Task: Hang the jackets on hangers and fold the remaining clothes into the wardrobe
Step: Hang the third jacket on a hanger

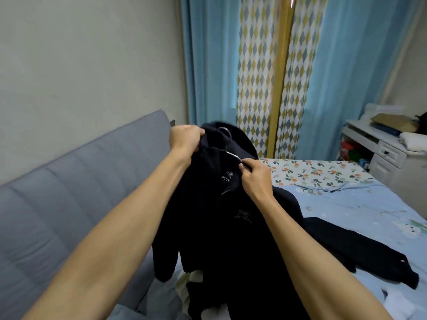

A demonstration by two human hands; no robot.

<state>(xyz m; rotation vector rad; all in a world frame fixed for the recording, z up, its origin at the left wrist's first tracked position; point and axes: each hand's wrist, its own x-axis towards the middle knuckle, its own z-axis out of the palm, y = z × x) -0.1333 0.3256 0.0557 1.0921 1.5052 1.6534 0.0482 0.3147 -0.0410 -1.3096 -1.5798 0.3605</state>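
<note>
While both hands, left (186,139) and right (255,175), pinch the jacket (208,204) on its hanger (232,155), the right shoulder probably needs seating next.

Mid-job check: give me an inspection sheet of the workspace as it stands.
Surface: bed with pale blue printed bedding, floral pillow end.
Job's things: black jacket held up, metal hanger inside its collar; another dark garment lies flat on the bed.
Clutter: light clothes under the jacket.
Hands: left hand grips the jacket's shoulder; right hand pinches the hanger's arm.
Cables: nothing seen.
Surroundings: grey headboard, blue curtains, white desk with piled items.
</note>
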